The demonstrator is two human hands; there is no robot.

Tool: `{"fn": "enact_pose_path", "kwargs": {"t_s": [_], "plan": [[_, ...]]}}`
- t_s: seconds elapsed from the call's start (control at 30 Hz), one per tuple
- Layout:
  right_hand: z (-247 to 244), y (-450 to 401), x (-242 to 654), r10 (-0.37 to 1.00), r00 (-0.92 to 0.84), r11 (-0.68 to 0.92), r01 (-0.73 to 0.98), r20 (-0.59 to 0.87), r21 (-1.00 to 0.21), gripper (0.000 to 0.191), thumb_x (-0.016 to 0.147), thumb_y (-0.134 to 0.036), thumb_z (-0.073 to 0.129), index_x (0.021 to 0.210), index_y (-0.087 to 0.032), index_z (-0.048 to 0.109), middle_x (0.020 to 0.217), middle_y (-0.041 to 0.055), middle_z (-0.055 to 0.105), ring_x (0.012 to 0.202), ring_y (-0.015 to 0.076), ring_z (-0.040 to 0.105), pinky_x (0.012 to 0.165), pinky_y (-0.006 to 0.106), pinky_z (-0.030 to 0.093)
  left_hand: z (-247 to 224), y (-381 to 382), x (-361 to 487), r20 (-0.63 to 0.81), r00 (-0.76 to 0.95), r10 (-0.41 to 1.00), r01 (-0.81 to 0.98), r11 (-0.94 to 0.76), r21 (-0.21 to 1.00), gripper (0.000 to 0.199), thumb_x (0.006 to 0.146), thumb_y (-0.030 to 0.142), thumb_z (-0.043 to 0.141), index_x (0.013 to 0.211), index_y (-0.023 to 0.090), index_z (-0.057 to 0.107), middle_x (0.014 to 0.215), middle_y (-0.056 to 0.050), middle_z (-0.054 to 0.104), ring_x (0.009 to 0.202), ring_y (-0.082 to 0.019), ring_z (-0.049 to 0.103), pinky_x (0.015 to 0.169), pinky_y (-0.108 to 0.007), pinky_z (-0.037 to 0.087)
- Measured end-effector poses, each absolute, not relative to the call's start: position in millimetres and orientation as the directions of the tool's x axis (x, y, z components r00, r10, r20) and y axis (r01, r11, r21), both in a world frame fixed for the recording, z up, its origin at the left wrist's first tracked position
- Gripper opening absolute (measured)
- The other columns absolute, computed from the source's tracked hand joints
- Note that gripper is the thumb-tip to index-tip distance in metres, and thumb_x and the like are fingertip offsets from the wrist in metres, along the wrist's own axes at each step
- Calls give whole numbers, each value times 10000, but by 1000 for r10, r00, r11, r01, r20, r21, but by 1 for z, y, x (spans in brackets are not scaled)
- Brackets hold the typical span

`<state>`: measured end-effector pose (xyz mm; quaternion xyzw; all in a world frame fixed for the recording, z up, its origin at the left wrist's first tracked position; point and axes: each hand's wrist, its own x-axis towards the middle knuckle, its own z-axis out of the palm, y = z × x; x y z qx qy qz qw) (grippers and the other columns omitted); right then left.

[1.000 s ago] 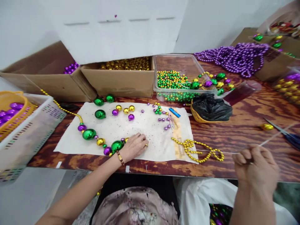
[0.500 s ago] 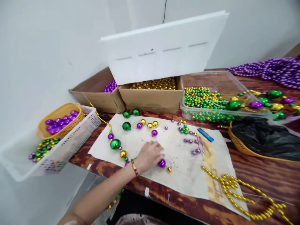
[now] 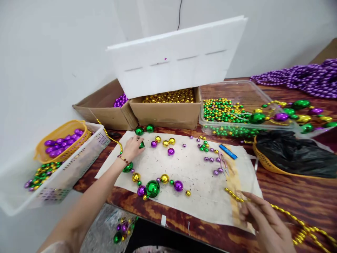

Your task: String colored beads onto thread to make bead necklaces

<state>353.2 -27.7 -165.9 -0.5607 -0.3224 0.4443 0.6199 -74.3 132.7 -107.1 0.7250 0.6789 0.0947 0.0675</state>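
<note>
My left hand reaches to the far left of the white cloth, its fingers curled over a shiny green bead that is partly hidden. Below its wrist a strand of large green, gold and purple beads curves across the cloth and ends near a small gold bead. At the lower right my right hand pinches a gold bead chain; the chain's free end sticks out left of the fingers. Loose purple beads and gold beads lie between the hands.
Cardboard boxes of gold beads and purple beads stand behind, under a white foam board. A clear tub and a basket with a black bag are right. A white basket stands left. A blue strip lies on the cloth.
My left hand has moved from the middle of the strand up and left to the green bead, uncovering the strand. My right hand has come into view on the gold chain.
</note>
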Motion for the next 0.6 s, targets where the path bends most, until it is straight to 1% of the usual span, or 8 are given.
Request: {"fn": "enact_pose_path", "kwargs": {"t_s": [0.07, 0.1, 0.13, 0.17, 0.2, 0.27, 0.4, 0.6], "plan": [[-165, -30, 341, 947, 304, -67, -139, -107, -988, 444, 701, -463, 839, 1015, -161, 748, 659, 43, 667, 537, 189, 642, 415, 243, 528, -101, 119, -50, 68, 12, 998, 786, -52, 616, 378, 861, 356, 640, 1189, 170, 626, 1209, -139, 596, 1115, -291, 572, 970, -456, 472], [-164, -31, 333, 959, 264, -74, -115, -102, -991, 433, 718, -490, 820, 996, -164, 749, 669, 52, 678, 554, 195, 654, 427, 246, 532, -98, 111, -35, 28, -3, 1000, 539, -22, 842, 390, 873, 412, 630, 1188, 181, 628, 1172, -116, 620, 1059, -268, 607, 921, -423, 510], [-163, -33, 325, 968, 232, -71, -97, -92, -993, 409, 738, -504, 802, 959, -163, 751, 675, 61, 687, 561, 196, 661, 437, 246, 530, -95, 102, -17, -47, 20, 999, 237, 41, 971, 411, 881, 464, 618, 1191, 195, 629, 1134, -98, 637, 993, -252, 642, 855, -403, 544], [-162, -35, 317, 975, 204, -67, -81, -82, -994, 384, 763, -511, 780, 920, -162, 748, 680, 69, 696, 569, 196, 669, 450, 244, 530, -92, 93, 1, -119, 77, 990, -17, 121, 993, 429, 876, 489, 625, 1196, 204, 627, 1101, -87, 648, 938, -244, 669, 801, -393, 566], [-162, -37, 310, 981, 180, -66, -71, -78, -995, 366, 791, -512, 755, 898, -163, 741, 685, 72, 704, 578, 195, 678, 468, 243, 532, -90, 84, 18, -160, 128, 979, -181, 182, 966, 430, 876, 484, 636, 1208, 212, 621, 1076, -78, 656, 904, -235, 689, 762, -374, 579], [-162, -42, 298, 986, 144, -73, -67, -82, -995, 345, 843, -504, 706, 907, -166, 727, 689, 68, 710, 583, 192, 689, 496, 243, 536, -87, 71, 50, -195, 213, 957, -341, 260, 904, 418, 884, 460, 646, 1226, 223, 608, 1034, -68, 661, 869, -232, 716, 675, -321, 589], [-168, -56, 289, 991, 110, -68, -41, -72, -997, 321, 922, -469, 617, 981, -167, 710, 667, 43, 696, 556, 173, 674, 496, 234, 516, -86, 61, 90, -230, 311, 922, -465, 359, 809, 367, 923, 463, 600, 1217, 244, 591, 1015, -55, 660, 902, -248, 735, 625, -284, 595], [-174, -73, 283, 995, 104, -4, 25, -1, -1000, 262, 968, -387, 549, 978, -177, 705, 592, 0, 651, 482, 142, 622, 469, 213, 493, -88, 68, 110, -299, 357, 885, -571, 460, 680, 301, 944, 370, 600, 1212, 233, 590, 1069, -59, 691, 989, -259, 727, 870, -397, 592]]}}
